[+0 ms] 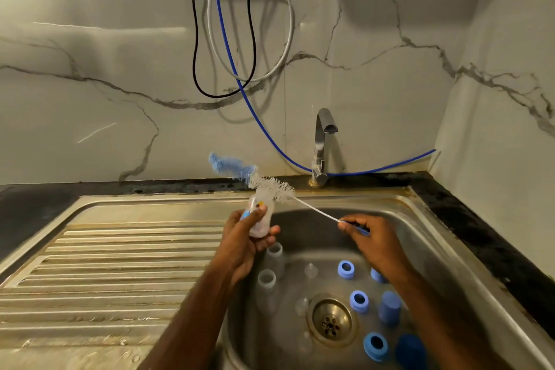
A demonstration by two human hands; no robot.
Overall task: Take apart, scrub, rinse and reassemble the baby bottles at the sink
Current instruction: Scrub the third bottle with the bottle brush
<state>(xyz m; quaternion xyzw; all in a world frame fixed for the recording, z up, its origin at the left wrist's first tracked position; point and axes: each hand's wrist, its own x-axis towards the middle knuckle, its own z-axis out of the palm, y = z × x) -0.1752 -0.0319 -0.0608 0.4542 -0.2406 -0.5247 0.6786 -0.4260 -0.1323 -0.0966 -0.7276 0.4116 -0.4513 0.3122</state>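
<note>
Presently left hand grips clear printed bottle; right hand at 3 o'clock pinches white-bristled brush.

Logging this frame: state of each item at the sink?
left hand: grips held bottle
held bottle: open, above sink
right hand: pinches brush handle
bottle brush: bristles at bottle mouth, outside
two bottles: open, in sink
blue rings: detached, in basin
tap: no water visible
drain: unplugged
</note>
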